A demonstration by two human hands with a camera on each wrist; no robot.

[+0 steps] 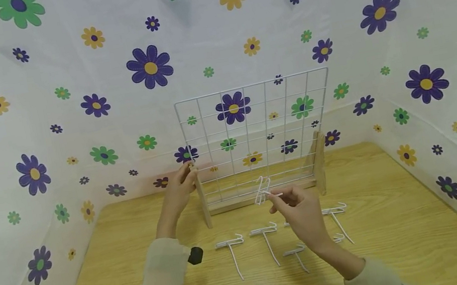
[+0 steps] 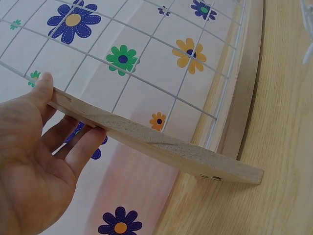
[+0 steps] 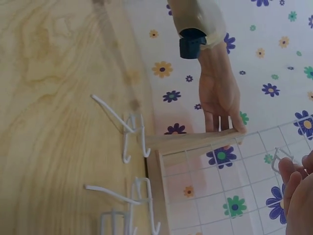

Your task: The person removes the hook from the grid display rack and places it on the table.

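Note:
A white wire grid panel [image 1: 250, 85] stands upright in a wooden stand [image 1: 261, 198] on the table. My left hand [image 1: 177, 189] holds the top of the stand's left wooden post [image 2: 161, 142], thumb on one side and fingers on the other in the left wrist view. In front of the panel's lower part, my right hand [image 1: 305, 218] pinches a white wire hook [image 1: 261, 191] between thumb and fingers. The hook's bent ends point up, and it looks apart from the grid. In the right wrist view, the fingers partly hide this hook [image 3: 276, 159].
Several more white wire hooks [image 1: 230, 242] lie on the wooden table [image 1: 130, 261] in front of the stand, some partly behind my right hand and forearm. A flower-patterned white sheet [image 1: 125, 130] hangs behind and along both sides of the table.

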